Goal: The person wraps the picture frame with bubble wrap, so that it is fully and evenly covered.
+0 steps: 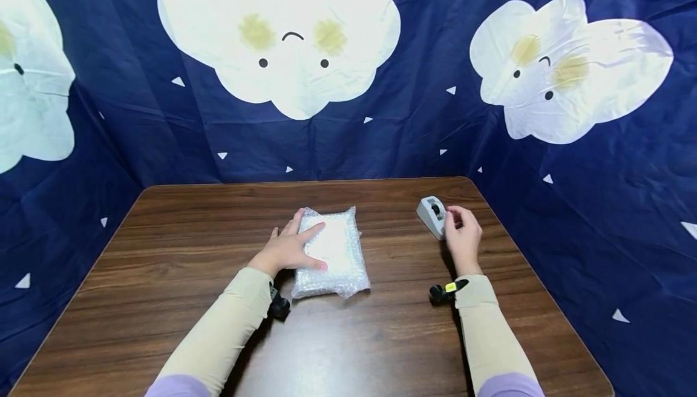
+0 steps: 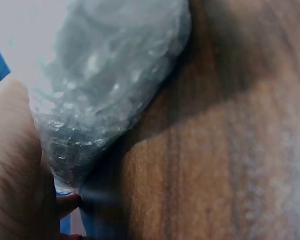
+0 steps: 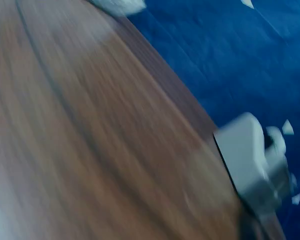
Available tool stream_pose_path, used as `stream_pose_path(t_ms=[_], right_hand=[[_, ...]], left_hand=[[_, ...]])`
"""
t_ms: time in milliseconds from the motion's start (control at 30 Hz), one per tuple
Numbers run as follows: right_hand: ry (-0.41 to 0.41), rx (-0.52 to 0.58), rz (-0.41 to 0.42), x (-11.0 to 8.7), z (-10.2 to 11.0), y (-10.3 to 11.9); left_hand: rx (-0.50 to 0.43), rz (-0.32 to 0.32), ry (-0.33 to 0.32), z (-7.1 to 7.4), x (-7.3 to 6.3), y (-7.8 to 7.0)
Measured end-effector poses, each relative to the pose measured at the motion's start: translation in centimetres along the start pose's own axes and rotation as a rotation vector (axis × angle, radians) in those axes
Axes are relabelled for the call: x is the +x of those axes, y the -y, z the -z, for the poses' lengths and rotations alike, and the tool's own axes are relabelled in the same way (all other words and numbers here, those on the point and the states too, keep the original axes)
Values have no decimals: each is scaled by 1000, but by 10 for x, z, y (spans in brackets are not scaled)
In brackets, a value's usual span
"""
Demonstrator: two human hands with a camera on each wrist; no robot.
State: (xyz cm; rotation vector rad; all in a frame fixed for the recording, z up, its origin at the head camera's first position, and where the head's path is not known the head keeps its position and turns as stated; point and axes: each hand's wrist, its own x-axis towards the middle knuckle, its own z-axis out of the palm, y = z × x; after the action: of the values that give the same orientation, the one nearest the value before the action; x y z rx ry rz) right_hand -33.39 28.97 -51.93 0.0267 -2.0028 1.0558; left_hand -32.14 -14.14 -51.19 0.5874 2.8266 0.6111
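Observation:
A flat package in bubble wrap [image 1: 342, 258] lies on the wooden table. My left hand [image 1: 288, 249] rests on its left side with fingers spread and straight. In the left wrist view the wrap's crinkled edge [image 2: 100, 85] is close up beside the hand [image 2: 15, 160]. To the right stands a small light-grey tape dispenser [image 1: 430, 216], blurred in the right wrist view. My right hand [image 1: 464, 239] is at the dispenser's right side, fingers and thumb bent towards it. Whether the fingertips pinch any tape is too small to tell.
The brown wooden table [image 1: 207, 227] ends at a back edge against a dark blue curtain [image 1: 425, 143] with white clouds. The dispenser stands near the table's back right corner. Black wrist cameras [image 1: 279, 306] sit on both cuffs.

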Motion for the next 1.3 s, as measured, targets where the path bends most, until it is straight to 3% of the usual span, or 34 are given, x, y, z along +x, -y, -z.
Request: stream_pose_path(t_ms=[133, 267, 633, 1000, 1200, 1300], right_hand=[[-31, -71, -193, -3, 16, -16], [65, -175, -359, -6, 22, -22], [322, -345, -467, -11, 21, -19], [263, -216, -487, -11, 15, -19], [263, -45, -571, -10, 17, -18], [282, -10, -602, -8, 19, -16]], left_hand=[[-7, 5, 9, 0, -1, 1], [-7, 8, 9, 1, -1, 2], [3, 6, 3, -2, 0, 3], [4, 1, -10, -1, -1, 0], [37, 4, -17, -2, 0, -2], [35, 7, -14, -1, 0, -3]])
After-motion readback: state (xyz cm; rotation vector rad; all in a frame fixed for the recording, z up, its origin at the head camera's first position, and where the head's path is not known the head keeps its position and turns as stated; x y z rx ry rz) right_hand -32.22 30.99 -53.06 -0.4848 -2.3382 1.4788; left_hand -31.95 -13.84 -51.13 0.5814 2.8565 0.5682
